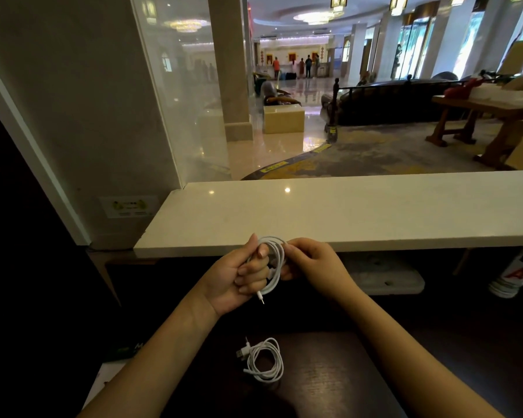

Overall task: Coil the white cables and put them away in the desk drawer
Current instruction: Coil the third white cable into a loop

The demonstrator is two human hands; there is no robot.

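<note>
My left hand (239, 276) holds a white cable (274, 260) wound in loops around its curled fingers, just below the white counter edge. A plug end of that cable hangs down below the palm. My right hand (311, 263) pinches the same cable at the right side of the loops. A second white cable (264, 362) lies coiled on the dark desk (329, 372) below my hands, its USB plug pointing left. No drawer is in view.
A white stone counter (360, 209) runs across above the desk. A glass pane (178, 101) stands at the left. A white bottle (514, 276) stands under the counter at the right. White paper (103, 384) lies at the desk's left edge.
</note>
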